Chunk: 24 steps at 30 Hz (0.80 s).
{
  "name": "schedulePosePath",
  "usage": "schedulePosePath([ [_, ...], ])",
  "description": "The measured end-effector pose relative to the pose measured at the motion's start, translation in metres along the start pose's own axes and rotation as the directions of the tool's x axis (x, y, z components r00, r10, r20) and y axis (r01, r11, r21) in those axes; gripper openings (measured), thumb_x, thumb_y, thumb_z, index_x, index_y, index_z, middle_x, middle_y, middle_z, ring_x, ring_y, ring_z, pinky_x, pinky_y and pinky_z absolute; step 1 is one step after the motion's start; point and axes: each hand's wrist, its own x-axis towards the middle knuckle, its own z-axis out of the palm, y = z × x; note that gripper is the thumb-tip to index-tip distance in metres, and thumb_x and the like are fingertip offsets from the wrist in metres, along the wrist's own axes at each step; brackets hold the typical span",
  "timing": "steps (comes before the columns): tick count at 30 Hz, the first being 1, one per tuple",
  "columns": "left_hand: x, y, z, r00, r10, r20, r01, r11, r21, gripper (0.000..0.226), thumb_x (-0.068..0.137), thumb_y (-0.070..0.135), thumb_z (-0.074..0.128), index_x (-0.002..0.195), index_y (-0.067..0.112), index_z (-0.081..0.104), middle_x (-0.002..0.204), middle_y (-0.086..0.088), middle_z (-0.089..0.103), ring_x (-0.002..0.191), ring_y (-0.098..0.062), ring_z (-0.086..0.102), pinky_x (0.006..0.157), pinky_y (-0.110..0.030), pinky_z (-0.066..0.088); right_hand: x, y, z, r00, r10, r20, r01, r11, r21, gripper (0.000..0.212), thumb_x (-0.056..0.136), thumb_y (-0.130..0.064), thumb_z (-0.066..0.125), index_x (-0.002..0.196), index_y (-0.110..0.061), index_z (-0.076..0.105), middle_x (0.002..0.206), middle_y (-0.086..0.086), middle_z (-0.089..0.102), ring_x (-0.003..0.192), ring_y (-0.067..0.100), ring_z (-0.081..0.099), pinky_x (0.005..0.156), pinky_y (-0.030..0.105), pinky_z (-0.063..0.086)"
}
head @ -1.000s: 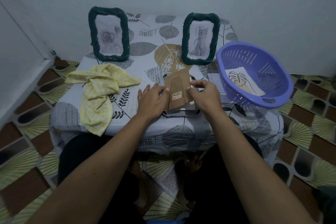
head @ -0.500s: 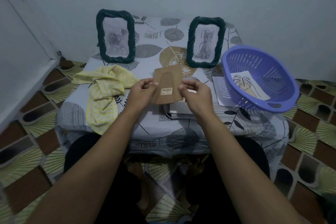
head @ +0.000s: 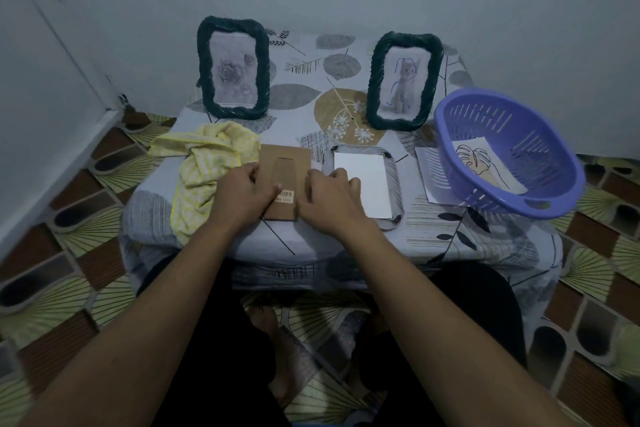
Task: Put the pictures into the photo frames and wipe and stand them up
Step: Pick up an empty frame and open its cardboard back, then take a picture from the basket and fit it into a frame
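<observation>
Forearms reach forward, left hand (head: 242, 198) and right hand (head: 332, 199) each in curled grip on the flat-lying cardboard backing (head: 284, 166).

Dim, cool bluish light falls evenly, leaving only faint shadows. The wide lens bends the floor (head: 62, 184) at the edges. The pictures in the two standing photo frames (head: 204, 80) look hazy and soft.
</observation>
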Motion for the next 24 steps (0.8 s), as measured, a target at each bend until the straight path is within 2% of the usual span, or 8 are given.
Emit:
schedulePosePath([
  [2, 0.001, -0.004, 0.001, 1.0, 0.021, 0.008, -0.021, 1.0, 0.018, 0.044, 0.085, 0.031, 0.076, 0.117, 0.002, 0.068, 0.107, -0.014, 0.071, 0.095, -0.026, 0.063, 0.075, -0.023, 0.037, 0.0, -0.003, 0.0, 1.0, -0.028, -0.005, 0.028, 0.996, -0.084, 0.022, 0.095, -0.03, 0.045, 0.106, -0.013, 0.053, 0.114, 0.013, 0.063, 0.119, 0.033, 0.041, 0.093, 0.047, 0.03],
  [4, 0.005, -0.012, 0.006, 0.999, 0.042, 0.021, -0.044, 0.994, 0.098, 0.036, 0.084, 0.041, 0.072, 0.096, 0.008, 0.071, 0.092, -0.015, 0.069, 0.093, -0.03, 0.059, 0.071, -0.026, 0.032, 0.001, -0.002, 0.0, 0.999, -0.045, -0.009, 0.043, 0.988, -0.146, 0.025, 0.097, -0.031, 0.043, 0.108, -0.012, 0.055, 0.117, 0.011, 0.063, 0.12, 0.033, 0.041, 0.093, 0.047, 0.029],
  [7, 0.007, -0.015, 0.012, 0.999, -0.016, 0.046, 0.008, 0.987, 0.161, 0.033, 0.084, 0.041, 0.071, 0.081, 0.011, 0.061, 0.084, -0.015, 0.057, 0.097, -0.032, 0.051, 0.071, -0.03, 0.029, 0.002, 0.002, 0.003, 0.998, -0.067, -0.002, 0.065, 0.978, -0.2, 0.033, 0.099, -0.034, 0.04, 0.111, -0.011, 0.061, 0.121, 0.01, 0.06, 0.122, 0.033, 0.041, 0.095, 0.047, 0.029],
  [9, 0.006, -0.009, 0.012, 0.998, -0.033, 0.056, 0.022, 0.982, 0.189, 0.031, 0.085, 0.037, 0.07, 0.088, 0.007, 0.063, 0.088, -0.014, 0.052, 0.102, -0.032, 0.05, 0.076, -0.033, 0.033, 0.003, 0.002, 0.003, 0.997, -0.076, 0.004, 0.075, 0.974, -0.214, 0.036, 0.099, -0.035, 0.039, 0.112, -0.012, 0.063, 0.121, 0.01, 0.059, 0.121, 0.033, 0.04, 0.096, 0.047, 0.029],
  [12, 0.005, -0.002, 0.011, 0.998, -0.042, 0.056, 0.026, 0.965, 0.26, 0.049, 0.085, 0.035, 0.07, 0.12, 0.001, 0.062, 0.114, -0.021, 0.054, 0.11, -0.037, 0.052, 0.093, -0.04, 0.043, 0.005, 0.002, 0.001, 0.997, -0.068, 0.027, 0.072, 0.978, -0.196, 0.036, 0.097, -0.035, 0.04, 0.112, -0.011, 0.063, 0.121, 0.011, 0.058, 0.122, 0.033, 0.04, 0.097, 0.048, 0.029],
  [14, 0.005, 0.003, 0.01, 1.0, -0.012, 0.028, 0.003, 0.958, 0.287, 0.055, 0.084, 0.032, 0.07, 0.129, 0.003, 0.058, 0.123, -0.023, 0.053, 0.112, -0.039, 0.052, 0.096, -0.045, 0.045, 0.005, 0.005, -0.002, 0.997, -0.068, 0.037, 0.073, 0.983, -0.167, 0.034, 0.097, -0.031, 0.04, 0.113, -0.012, 0.063, 0.122, 0.011, 0.058, 0.121, 0.033, 0.04, 0.096, 0.047, 0.028],
  [19, 0.007, 0.018, 0.017, 0.985, 0.172, 0.02, -0.171, 0.95, 0.262, 0.032, 0.082, 0.018, 0.066, 0.113, 0.012, 0.068, 0.109, -0.014, 0.061, 0.103, -0.035, 0.054, 0.09, -0.046, 0.046, 0.006, 0.022, -0.014, 0.998, -0.029, -0.061, 0.034, 0.997, 0.07, 0.037, 0.096, -0.023, 0.045, 0.13, -0.022, 0.06, 0.132, 0.003, 0.059, 0.125, 0.029, 0.041, 0.1, 0.045, 0.027],
  [24, 0.016, 0.044, 0.03, 0.951, 0.267, 0.158, -0.291, 0.945, 0.152, 0.028, 0.081, 0.032, 0.056, 0.099, 0.021, 0.074, 0.11, -0.007, 0.065, 0.108, -0.028, 0.054, 0.096, -0.042, 0.04, 0.003, 0.06, -0.029, 0.985, 0.075, -0.157, -0.053, 0.989, 0.137, 0.038, 0.092, -0.017, 0.05, 0.127, -0.024, 0.062, 0.133, 0.001, 0.059, 0.129, 0.028, 0.042, 0.102, 0.044, 0.03],
])
